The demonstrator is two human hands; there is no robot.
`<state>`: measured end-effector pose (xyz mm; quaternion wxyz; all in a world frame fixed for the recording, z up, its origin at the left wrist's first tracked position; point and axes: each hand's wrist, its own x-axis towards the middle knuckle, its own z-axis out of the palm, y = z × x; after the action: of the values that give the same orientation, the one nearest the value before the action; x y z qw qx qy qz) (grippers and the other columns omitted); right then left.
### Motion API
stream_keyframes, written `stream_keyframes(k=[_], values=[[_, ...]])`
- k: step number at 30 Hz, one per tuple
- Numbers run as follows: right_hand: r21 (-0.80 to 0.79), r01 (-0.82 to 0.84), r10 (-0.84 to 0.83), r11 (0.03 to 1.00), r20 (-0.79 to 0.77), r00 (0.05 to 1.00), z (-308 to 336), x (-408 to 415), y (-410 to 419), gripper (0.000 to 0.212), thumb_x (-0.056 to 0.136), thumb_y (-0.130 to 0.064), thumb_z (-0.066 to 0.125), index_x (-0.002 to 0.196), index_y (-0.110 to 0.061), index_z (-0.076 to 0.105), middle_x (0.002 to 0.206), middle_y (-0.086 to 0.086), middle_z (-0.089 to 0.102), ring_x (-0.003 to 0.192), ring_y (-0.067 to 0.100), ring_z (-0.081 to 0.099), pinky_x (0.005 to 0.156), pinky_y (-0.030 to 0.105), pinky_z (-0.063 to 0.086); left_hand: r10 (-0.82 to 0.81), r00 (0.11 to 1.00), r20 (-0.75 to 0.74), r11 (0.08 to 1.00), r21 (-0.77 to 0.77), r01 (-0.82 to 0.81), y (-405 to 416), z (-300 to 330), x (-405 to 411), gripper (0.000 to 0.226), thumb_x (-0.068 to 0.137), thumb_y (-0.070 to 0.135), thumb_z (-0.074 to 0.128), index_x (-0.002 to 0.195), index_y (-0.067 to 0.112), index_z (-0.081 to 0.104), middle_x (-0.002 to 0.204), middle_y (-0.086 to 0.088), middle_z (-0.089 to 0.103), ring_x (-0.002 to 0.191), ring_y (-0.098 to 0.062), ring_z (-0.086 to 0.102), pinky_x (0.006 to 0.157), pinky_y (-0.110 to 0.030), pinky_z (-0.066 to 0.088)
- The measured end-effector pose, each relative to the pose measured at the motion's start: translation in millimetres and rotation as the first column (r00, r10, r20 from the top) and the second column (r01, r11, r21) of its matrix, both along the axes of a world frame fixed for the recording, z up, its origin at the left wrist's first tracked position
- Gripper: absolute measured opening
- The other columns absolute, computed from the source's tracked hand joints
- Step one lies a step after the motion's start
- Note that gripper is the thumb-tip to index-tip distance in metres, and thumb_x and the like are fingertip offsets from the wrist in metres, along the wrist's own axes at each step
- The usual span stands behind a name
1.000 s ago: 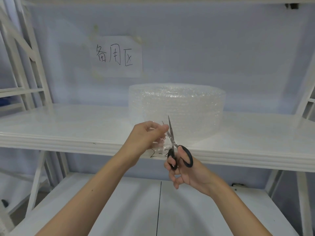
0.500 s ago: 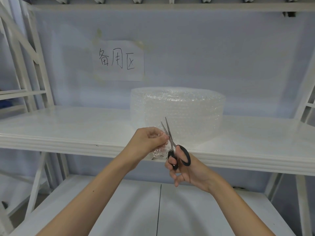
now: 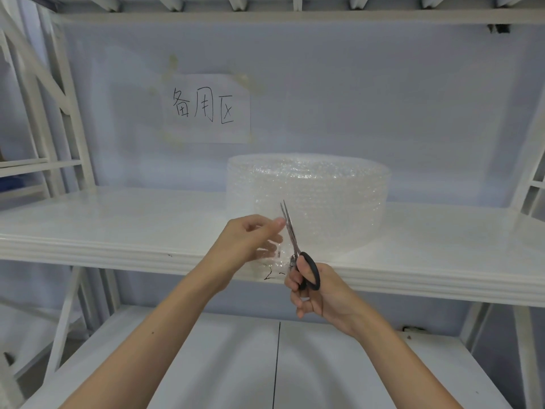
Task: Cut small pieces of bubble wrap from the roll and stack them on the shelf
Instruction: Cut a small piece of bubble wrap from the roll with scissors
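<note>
Head view: the white shelf point(image 3: 118, 231) runs the full width, and everything else is placed from it. Standing on it near the middle, set back from the front lip, is the roll of bubble wrap point(image 3: 309, 196), on its flat end so it stays put while its free end is drawn forward. On the wall behind the shelf hangs a paper sign point(image 3: 206, 109) with handwriting. Just in front of the lip, the left hand point(image 3: 250, 240) has its fingers closed in a pinch on the loose flap of wrap point(image 3: 275, 255), probably to keep it taut for the blades. Slightly lower, below the lip, the right hand point(image 3: 315, 293) is closed through the black loops of the scissors point(image 3: 295, 246), blades pointing up against the flap's right side and nearly together, likely mid-cut. No cut pieces are visible stacked on the shelf, so the stack seems not yet started.
</note>
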<state>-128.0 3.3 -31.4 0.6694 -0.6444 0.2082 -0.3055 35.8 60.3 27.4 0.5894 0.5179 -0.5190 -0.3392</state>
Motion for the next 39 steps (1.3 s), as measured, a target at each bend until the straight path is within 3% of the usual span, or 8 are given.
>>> stream_keyframes(k=[8,16,20,23,26,30,36,39], values=[[0.017,0.000,0.000,1.000,-0.004,1.000,5,4,3,0.038,0.081,-0.050,0.055,0.068,-0.015,0.046,0.068,0.001,0.049,0.049,0.016,0.046,0.042,0.027,0.047,0.083,0.997,0.004,0.993,-0.086,-0.083,-3,2,-3,0.013,0.091,0.013,0.067,0.081,0.006,0.071,0.070,-0.004,0.069,0.060,-0.008,0.064,0.058,-0.016,0.053],[0.000,0.000,0.000,1.000,0.013,1.000,11,8,-1,0.042,0.078,-0.053,0.060,0.071,-0.013,0.047,0.065,-0.001,0.048,0.046,0.013,0.047,0.039,0.025,0.047,0.078,0.997,-0.001,0.992,-0.103,-0.078,-5,1,-2,0.014,0.091,0.013,0.067,0.078,0.009,0.071,0.063,0.003,0.069,0.064,-0.009,0.065,0.068,-0.022,0.060],[0.012,-0.017,0.017,1.000,0.049,0.999,9,8,-1,0.055,0.062,-0.060,0.077,0.071,-0.012,0.051,0.066,0.001,0.051,0.047,0.015,0.048,0.040,0.025,0.047,0.071,0.997,0.004,0.991,-0.115,-0.070,-5,-1,-4,0.014,0.091,0.014,0.067,0.079,0.007,0.071,0.066,0.001,0.069,0.062,-0.008,0.064,0.067,-0.021,0.058],[0.035,-0.030,0.028,0.999,0.052,0.998,14,8,-1,0.053,0.068,-0.058,0.068,0.080,-0.010,0.050,0.069,0.002,0.051,0.048,0.016,0.048,0.040,0.026,0.048,0.071,0.997,0.023,0.992,-0.110,-0.068,-4,-3,-5,0.013,0.090,0.015,0.068,0.082,0.006,0.072,0.069,-0.003,0.069,0.062,-0.007,0.064,0.062,-0.017,0.054],[-0.003,-0.020,0.020,1.000,0.028,0.999,20,10,-2,0.045,0.078,-0.055,0.059,0.071,-0.012,0.049,0.067,0.002,0.048,0.048,0.016,0.047,0.039,0.026,0.048,0.066,0.998,0.018,0.993,-0.103,-0.064,-5,-4,-5,0.012,0.090,0.016,0.068,0.081,0.009,0.072,0.066,0.001,0.070,0.065,-0.009,0.065,0.068,-0.024,0.059],[-0.043,0.006,-0.005,0.999,0.027,1.000,20,10,-2,0.047,0.065,-0.060,0.068,0.061,-0.015,0.054,0.064,0.003,0.047,0.045,0.013,0.047,0.038,0.024,0.047,0.078,0.997,0.022,0.993,-0.094,-0.076,-5,-1,0,0.012,0.089,0.016,0.069,0.081,0.008,0.072,0.067,0.001,0.071,0.065,-0.011,0.066,0.071,-0.025,0.060],[-0.015,0.014,-0.014,1.000,0.042,0.999,22,11,0,0.046,0.069,-0.055,0.070,0.066,-0.013,0.051,0.062,0.000,0.048,0.043,0.012,0.046,0.036,0.023,0.046,0.058,0.993,-0.100,0.993,-0.093,-0.068,-5,13,0,0.034,0.087,0.035,0.070,0.092,0.002,0.073,0.081,-0.008,0.073,0.068,-0.016,0.066,0.075,-0.030,0.061],[-0.001,0.012,-0.012,1.000,0.048,0.999,22,12,1,0.047,0.068,-0.055,0.071,0.068,-0.012,0.050,0.062,-0.001,0.048,0.043,0.013,0.046,0.036,0.023,0.045,0.102,0.991,-0.089,0.987,-0.115,-0.112,-7,15,-4,0.026,0.088,0.029,0.070,0.087,0.003,0.072,0.077,-0.007,0.071,0.066,-0.014,0.065,0.070,-0.028,0.060]])
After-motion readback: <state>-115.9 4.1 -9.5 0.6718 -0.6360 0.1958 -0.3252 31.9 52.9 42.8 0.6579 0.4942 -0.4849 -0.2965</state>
